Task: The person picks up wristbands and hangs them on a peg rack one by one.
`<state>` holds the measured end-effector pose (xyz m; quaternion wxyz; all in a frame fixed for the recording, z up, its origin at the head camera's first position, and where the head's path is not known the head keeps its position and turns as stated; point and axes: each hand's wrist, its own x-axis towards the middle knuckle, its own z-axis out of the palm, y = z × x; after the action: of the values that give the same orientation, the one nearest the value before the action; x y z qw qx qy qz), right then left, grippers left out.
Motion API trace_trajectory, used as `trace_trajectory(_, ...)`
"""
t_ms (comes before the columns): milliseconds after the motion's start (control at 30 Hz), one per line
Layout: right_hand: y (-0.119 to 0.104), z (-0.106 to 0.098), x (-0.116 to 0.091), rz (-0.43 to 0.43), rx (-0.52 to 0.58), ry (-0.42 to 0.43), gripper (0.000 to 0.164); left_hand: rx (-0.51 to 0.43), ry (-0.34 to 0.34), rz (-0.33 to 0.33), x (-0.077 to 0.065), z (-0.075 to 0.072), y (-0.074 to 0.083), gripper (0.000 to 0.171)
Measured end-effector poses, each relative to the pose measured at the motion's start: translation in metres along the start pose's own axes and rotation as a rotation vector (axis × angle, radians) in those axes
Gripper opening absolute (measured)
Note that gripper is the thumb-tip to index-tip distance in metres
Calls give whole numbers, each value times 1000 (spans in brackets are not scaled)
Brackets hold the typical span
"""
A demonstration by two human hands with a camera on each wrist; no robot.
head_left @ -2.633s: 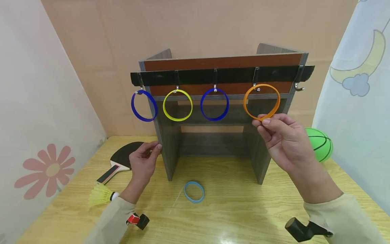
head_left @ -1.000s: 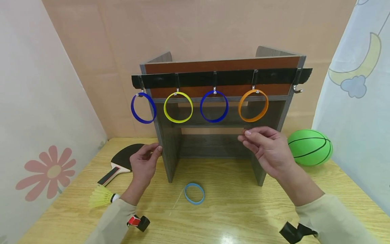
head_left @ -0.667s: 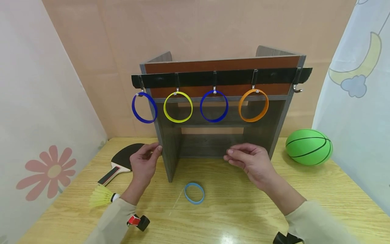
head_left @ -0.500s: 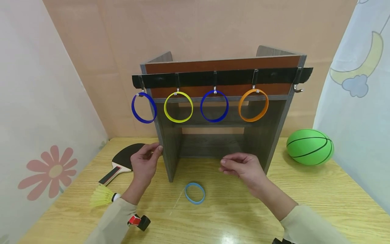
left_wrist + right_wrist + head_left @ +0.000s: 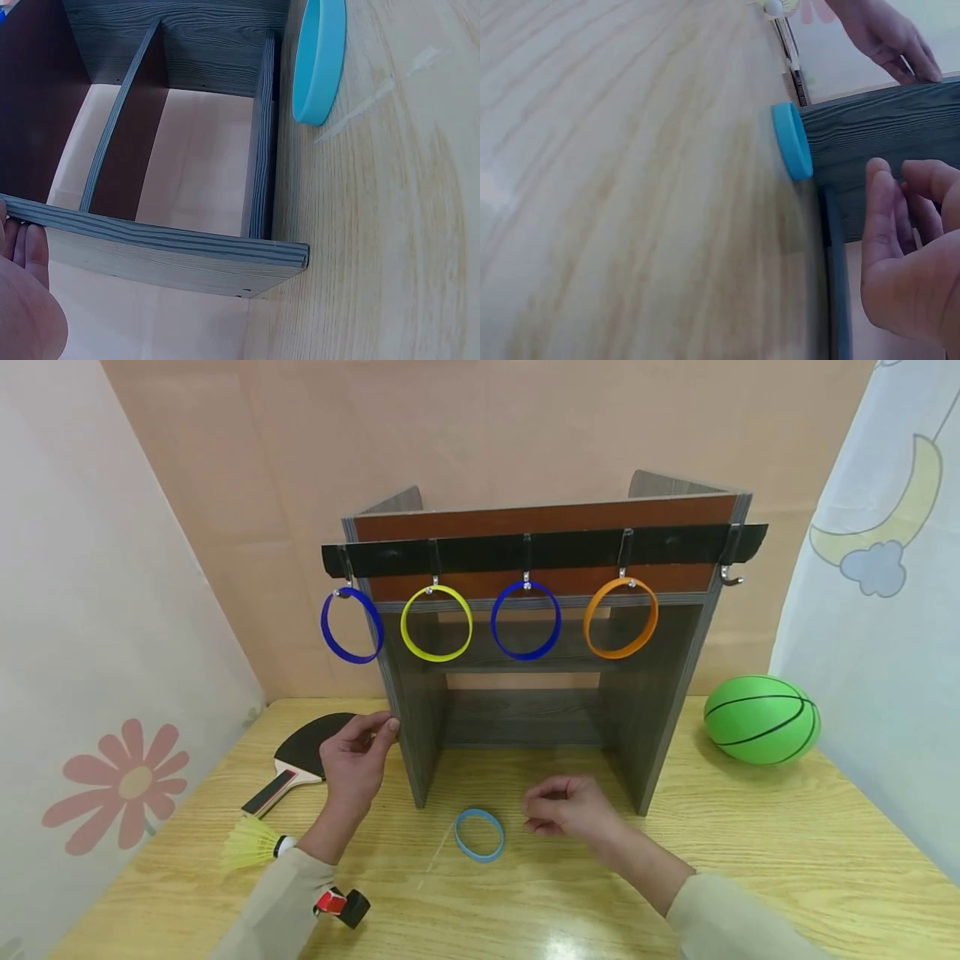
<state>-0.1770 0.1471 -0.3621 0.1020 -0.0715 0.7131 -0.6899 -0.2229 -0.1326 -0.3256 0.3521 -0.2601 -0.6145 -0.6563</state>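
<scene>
A wooden rack (image 5: 420, 727) stands on the table with a black hook rail. From its hooks hang a blue ring (image 5: 352, 625), a yellow ring (image 5: 437, 622), a second blue ring (image 5: 526, 620) and an orange ring (image 5: 620, 617). The rightmost hook (image 5: 731, 578) is bare. My left hand (image 5: 367, 735) grips the front edge of the rack's left side panel (image 5: 172, 255). A light blue ring (image 5: 478, 834) (image 5: 322, 60) (image 5: 793, 140) lies flat on the table in front of the rack. My right hand (image 5: 543, 814) (image 5: 907, 255) hovers just right of it, fingers loosely curled and holding nothing.
A green ball (image 5: 761, 720) sits at the right of the rack. A table tennis paddle (image 5: 307, 747) and a yellow shuttlecock (image 5: 251, 842) lie at the left. Curtains close in both sides, with a wall behind.
My right hand let go of the orange ring, which now hangs on its hook, and came down and left to the table beside the light blue ring. The left hand stayed put.
</scene>
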Motion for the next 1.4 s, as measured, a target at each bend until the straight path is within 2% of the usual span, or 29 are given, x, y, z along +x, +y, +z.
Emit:
trace_trajectory(167, 10, 10, 2, 54, -42, -52, 23, -13, 3, 5, 0, 1, 0, 9)
trace_trajectory(367, 19, 21, 1, 91, -91, -63, 21, -12, 1, 12, 0, 1, 0, 9)
trace_trajectory(567, 22, 25, 2, 71, -100, -58, 25, -8, 3, 22, 0, 2, -1, 9)
trace_trajectory(833, 18, 34, 9, 61, -169, -25, 26, 3, 10, 20, 0, 2, 1, 9)
trace_trajectory(1133, 20, 41, 14, 22, -235, -32, 16, -16, 19, 19, 0, 1, 1, 9)
trace_trajectory(1400, 20, 42, 16, 45, -290, -33, 12, -57, 21, 5, -1, 2, -1, 10)
